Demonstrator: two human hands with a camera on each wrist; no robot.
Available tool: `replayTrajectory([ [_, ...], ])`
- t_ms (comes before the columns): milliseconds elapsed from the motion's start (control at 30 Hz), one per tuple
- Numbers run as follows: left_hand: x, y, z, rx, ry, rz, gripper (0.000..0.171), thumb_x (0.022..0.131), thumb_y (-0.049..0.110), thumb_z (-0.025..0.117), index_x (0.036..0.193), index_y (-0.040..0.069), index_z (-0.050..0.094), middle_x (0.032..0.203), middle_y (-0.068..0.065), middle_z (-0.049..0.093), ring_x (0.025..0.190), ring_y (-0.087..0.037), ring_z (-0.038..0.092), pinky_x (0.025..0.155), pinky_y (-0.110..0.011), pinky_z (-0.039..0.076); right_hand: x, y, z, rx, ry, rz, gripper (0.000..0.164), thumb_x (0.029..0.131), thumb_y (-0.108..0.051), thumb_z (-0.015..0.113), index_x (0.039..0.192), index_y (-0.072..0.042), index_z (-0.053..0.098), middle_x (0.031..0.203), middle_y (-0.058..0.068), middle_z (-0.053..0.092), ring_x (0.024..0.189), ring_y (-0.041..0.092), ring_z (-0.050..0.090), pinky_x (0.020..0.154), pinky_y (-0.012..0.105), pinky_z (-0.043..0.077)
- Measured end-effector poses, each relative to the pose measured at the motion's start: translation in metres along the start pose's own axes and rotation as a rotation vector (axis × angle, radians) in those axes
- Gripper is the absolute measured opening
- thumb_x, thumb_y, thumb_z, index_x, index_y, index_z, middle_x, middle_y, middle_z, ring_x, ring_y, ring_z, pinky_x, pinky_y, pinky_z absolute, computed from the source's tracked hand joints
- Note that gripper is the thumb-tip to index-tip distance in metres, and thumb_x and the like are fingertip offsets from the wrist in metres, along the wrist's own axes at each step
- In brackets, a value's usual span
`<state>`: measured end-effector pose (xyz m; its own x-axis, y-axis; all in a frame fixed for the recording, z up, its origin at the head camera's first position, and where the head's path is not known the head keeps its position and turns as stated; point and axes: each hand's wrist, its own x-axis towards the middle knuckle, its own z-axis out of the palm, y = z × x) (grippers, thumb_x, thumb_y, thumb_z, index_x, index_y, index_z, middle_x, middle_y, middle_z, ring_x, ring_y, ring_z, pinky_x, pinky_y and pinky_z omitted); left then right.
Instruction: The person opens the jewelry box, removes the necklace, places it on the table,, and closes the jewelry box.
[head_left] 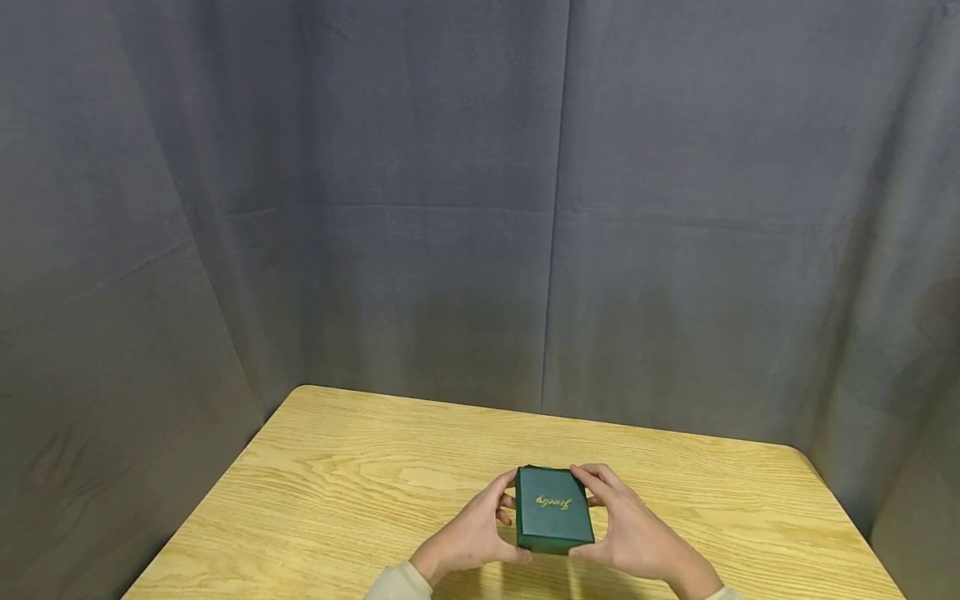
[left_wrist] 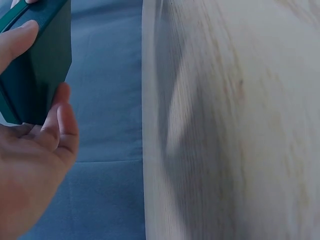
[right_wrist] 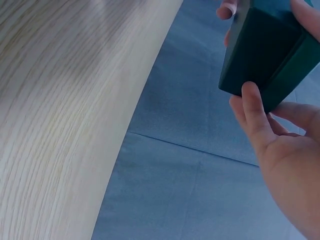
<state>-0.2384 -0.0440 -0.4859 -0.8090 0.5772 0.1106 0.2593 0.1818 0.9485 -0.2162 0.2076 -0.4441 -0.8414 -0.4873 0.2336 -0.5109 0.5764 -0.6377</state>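
Observation:
A dark green jewelry box (head_left: 555, 521), its lid closed, is held up between both hands above the table. Gold lettering on the lid reads "Jewelry" and appears upside down in the head view. My left hand (head_left: 476, 525) grips the box's left side, thumb at the near edge and fingers toward the far side. On the opposite side, my right hand (head_left: 633, 529) holds it with the thumb at the near corner and fingertips at the far corner. Both wrist views show the box (left_wrist: 50, 65) off the tabletop, with fingers (right_wrist: 255, 107) against its underside.
The light wooden table (head_left: 337, 492) has rounded far corners. Grey curtains (head_left: 435, 208) hang behind it and along both sides. Shadows of the hands and box fall on the wood near the front.

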Motion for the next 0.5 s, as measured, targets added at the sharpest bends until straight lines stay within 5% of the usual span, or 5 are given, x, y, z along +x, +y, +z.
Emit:
replayTrajectory([
  [500,-0.002,-0.001,-0.0015,0.068,-0.004,-0.029,0.094,0.068,0.016,0.085,0.145,0.018,0.029,0.13,0.004,0.043,0.101,-0.01,0.049,0.082,-0.027,0.044,0.0002,-0.0022,-0.0005,0.013,-0.003,-0.006,0.096,0.066,-0.039,0.086,0.14,0.0,0.039,0.131,-0.001,0.041,0.103,0.018,0.058,0.086,0.031,0.049],
])
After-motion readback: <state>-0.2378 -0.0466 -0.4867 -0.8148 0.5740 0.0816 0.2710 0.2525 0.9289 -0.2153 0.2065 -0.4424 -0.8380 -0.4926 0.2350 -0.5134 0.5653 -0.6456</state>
